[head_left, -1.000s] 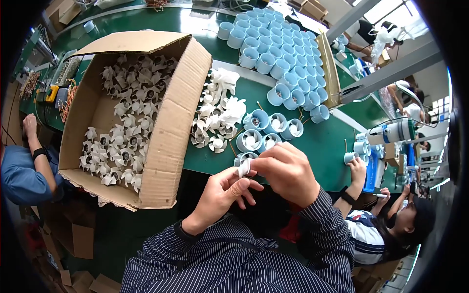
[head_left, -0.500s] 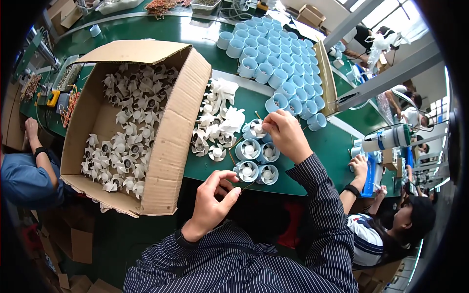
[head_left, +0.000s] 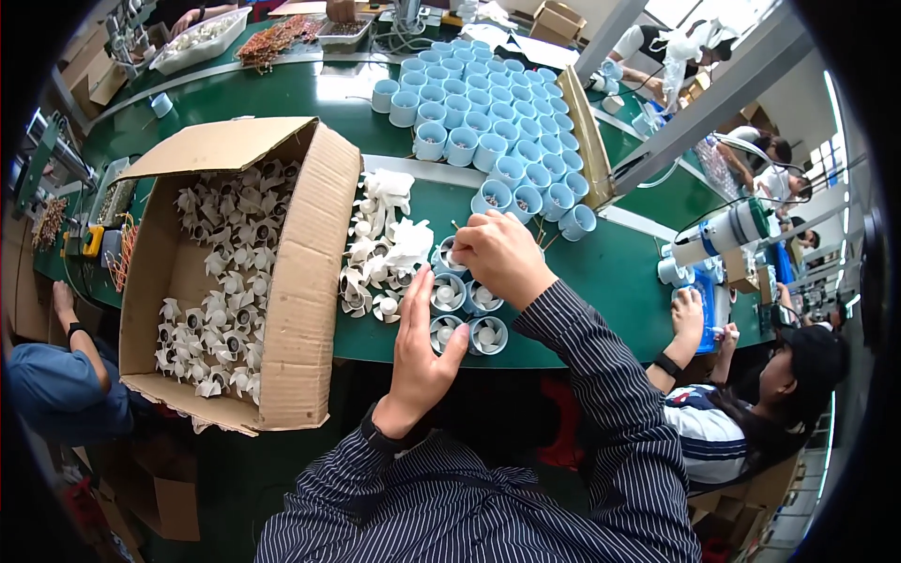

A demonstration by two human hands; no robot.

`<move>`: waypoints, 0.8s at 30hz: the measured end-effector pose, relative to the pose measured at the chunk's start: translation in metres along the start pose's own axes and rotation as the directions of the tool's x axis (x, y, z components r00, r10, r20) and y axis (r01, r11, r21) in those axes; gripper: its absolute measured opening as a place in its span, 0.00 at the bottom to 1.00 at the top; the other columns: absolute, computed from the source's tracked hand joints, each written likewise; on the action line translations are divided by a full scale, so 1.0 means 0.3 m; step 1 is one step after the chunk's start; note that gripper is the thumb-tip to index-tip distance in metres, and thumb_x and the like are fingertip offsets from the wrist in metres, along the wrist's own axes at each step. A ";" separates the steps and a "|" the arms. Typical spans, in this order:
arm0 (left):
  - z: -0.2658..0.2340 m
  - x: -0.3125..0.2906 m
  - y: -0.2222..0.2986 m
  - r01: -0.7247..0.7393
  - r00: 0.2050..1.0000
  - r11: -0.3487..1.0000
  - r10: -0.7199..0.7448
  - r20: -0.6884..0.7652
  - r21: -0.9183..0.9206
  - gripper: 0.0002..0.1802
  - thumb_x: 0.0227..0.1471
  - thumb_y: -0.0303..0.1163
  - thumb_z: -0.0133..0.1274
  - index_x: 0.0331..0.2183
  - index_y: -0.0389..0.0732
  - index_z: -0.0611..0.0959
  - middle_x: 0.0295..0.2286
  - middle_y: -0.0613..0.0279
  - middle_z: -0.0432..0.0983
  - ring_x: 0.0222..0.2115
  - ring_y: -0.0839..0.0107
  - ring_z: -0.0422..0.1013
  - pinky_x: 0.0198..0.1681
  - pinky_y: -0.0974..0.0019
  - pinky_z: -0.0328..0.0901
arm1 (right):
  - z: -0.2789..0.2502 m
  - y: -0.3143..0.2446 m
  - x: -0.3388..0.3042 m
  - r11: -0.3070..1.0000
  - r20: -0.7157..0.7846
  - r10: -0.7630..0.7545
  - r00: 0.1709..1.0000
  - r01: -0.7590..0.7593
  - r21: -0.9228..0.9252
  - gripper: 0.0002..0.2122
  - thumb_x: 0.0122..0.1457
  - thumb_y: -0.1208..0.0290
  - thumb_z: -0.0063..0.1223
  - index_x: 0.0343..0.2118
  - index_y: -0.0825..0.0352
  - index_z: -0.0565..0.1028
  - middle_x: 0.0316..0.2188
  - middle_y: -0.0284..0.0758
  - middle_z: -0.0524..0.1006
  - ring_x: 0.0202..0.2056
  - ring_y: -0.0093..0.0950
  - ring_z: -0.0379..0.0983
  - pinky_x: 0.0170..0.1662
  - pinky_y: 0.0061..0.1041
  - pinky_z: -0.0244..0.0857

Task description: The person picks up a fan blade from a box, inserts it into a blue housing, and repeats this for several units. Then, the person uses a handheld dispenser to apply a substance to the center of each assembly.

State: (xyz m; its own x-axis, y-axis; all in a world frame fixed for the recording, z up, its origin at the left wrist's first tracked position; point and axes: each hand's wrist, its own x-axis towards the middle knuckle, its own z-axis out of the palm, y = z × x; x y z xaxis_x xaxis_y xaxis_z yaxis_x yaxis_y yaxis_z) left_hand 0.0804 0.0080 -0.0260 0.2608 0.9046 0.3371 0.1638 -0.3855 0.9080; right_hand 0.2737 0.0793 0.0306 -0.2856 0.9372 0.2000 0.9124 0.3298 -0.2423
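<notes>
On the green table, a small cluster of light-blue cups (head_left: pixel 448 294) holds white fan impellers (head_left: pixel 487 335). My right hand (head_left: pixel 504 255) is closed, its fingertips down over the farthest cup of the cluster; whatever they grip is hidden. Beside the nearer cups, my left hand (head_left: pixel 420 361) is open, fingers stretched out and thumb apart, in front of part of the nearest left cup. Just left of the cups lie loose white impellers (head_left: pixel 387 305) and crumpled white pieces (head_left: pixel 410 244).
An open cardboard box (head_left: pixel 310 300) of white impellers stands at left. Many light-blue cups (head_left: pixel 490 150) fill the far table beside a raised edge strip (head_left: pixel 584 141). One co-worker (head_left: pixel 718 432) sits at right by a blue tray (head_left: pixel 706 314); another person (head_left: pixel 70 389) is at left.
My left hand has moved forward beside the cups, and its bent fingers have straightened. My right hand stays at the farthest cup, fingers now lower over it. The whole view has shifted.
</notes>
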 end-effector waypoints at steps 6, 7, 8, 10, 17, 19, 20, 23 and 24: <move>0.024 0.061 -0.029 0.060 0.998 0.998 -0.059 0.030 -0.011 0.40 0.58 0.32 0.57 0.67 0.27 0.64 0.67 0.38 0.60 0.69 0.48 0.57 0.72 0.55 0.50 | -0.078 0.036 -0.052 0.953 -0.135 0.206 0.969 -0.167 0.252 0.06 0.54 0.68 0.65 0.32 0.65 0.85 0.29 0.37 0.80 0.37 0.39 0.76 0.45 0.39 0.69; 0.031 0.064 -0.034 0.055 0.998 0.998 -0.054 0.036 -0.011 0.40 0.58 0.32 0.57 0.67 0.27 0.64 0.67 0.38 0.60 0.69 0.48 0.57 0.72 0.55 0.50 | -0.079 0.055 -0.064 0.953 -0.141 0.211 0.967 -0.171 0.251 0.06 0.54 0.68 0.65 0.32 0.65 0.85 0.29 0.37 0.80 0.37 0.39 0.76 0.45 0.39 0.69; 0.035 0.067 -0.039 0.061 0.998 0.998 -0.060 0.037 -0.018 0.40 0.59 0.32 0.57 0.67 0.27 0.64 0.67 0.38 0.60 0.69 0.49 0.57 0.72 0.55 0.50 | -0.074 0.075 -0.071 0.970 -0.096 0.178 0.979 -0.158 0.185 0.07 0.55 0.68 0.65 0.31 0.65 0.85 0.29 0.37 0.80 0.37 0.39 0.76 0.45 0.39 0.70; 0.039 0.072 -0.046 0.073 0.997 0.997 -0.072 0.041 -0.028 0.40 0.59 0.33 0.57 0.67 0.27 0.64 0.67 0.38 0.60 0.69 0.50 0.57 0.72 0.56 0.49 | -0.061 0.106 -0.087 0.991 0.001 0.121 0.993 -0.121 0.056 0.08 0.56 0.67 0.65 0.30 0.66 0.85 0.28 0.38 0.80 0.37 0.39 0.77 0.44 0.39 0.71; 0.065 0.092 -0.053 0.124 0.991 0.987 -0.118 0.062 -0.100 0.38 0.61 0.35 0.53 0.67 0.27 0.64 0.67 0.38 0.59 0.69 0.50 0.56 0.72 0.55 0.50 | -0.054 0.078 -0.128 0.990 -0.083 0.130 0.988 -0.134 -0.046 0.09 0.58 0.65 0.64 0.29 0.68 0.82 0.29 0.37 0.79 0.38 0.38 0.77 0.43 0.37 0.72; 0.099 0.112 -0.079 0.139 0.989 0.980 -0.129 0.075 -0.141 0.38 0.62 0.35 0.53 0.67 0.27 0.64 0.67 0.38 0.59 0.70 0.51 0.56 0.72 0.55 0.50 | -0.067 0.097 -0.176 0.988 -0.125 0.137 0.983 -0.145 -0.051 0.10 0.58 0.65 0.64 0.29 0.68 0.82 0.29 0.37 0.79 0.38 0.38 0.78 0.42 0.37 0.72; 0.066 0.109 -0.078 0.141 0.989 0.980 -0.134 0.059 -0.139 0.38 0.62 0.36 0.52 0.67 0.27 0.64 0.68 0.39 0.59 0.70 0.51 0.56 0.72 0.55 0.49 | -0.105 0.049 -0.199 0.969 -0.135 0.226 0.965 -0.209 0.131 0.12 0.57 0.64 0.66 0.37 0.67 0.81 0.34 0.39 0.79 0.39 0.39 0.78 0.42 0.37 0.73; 0.048 0.138 -0.080 0.140 0.990 0.977 -0.133 0.053 -0.159 0.37 0.63 0.36 0.51 0.67 0.28 0.64 0.68 0.40 0.59 0.70 0.52 0.55 0.73 0.56 0.48 | -0.190 -0.075 -0.326 0.905 -0.129 0.334 0.934 -0.279 0.322 0.26 0.54 0.62 0.71 0.54 0.64 0.75 0.48 0.44 0.76 0.41 0.42 0.79 0.44 0.39 0.75; 0.054 0.148 -0.079 0.130 0.990 0.985 -0.122 0.073 -0.116 0.37 0.63 0.36 0.51 0.67 0.28 0.64 0.68 0.40 0.59 0.70 0.52 0.55 0.73 0.56 0.48 | -0.191 -0.104 -0.382 0.893 -0.124 0.351 0.928 -0.292 0.341 0.36 0.51 0.61 0.74 0.63 0.62 0.70 0.55 0.48 0.72 0.42 0.44 0.79 0.45 0.39 0.76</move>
State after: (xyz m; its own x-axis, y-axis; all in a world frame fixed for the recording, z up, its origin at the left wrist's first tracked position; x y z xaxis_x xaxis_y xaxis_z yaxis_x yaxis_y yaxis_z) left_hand 0.1036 0.0543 -0.0366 0.3081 0.9290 0.2049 0.0847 -0.2413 0.9668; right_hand 0.2948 -0.0449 0.0696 0.0909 0.9717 0.2181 0.7986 0.0597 -0.5989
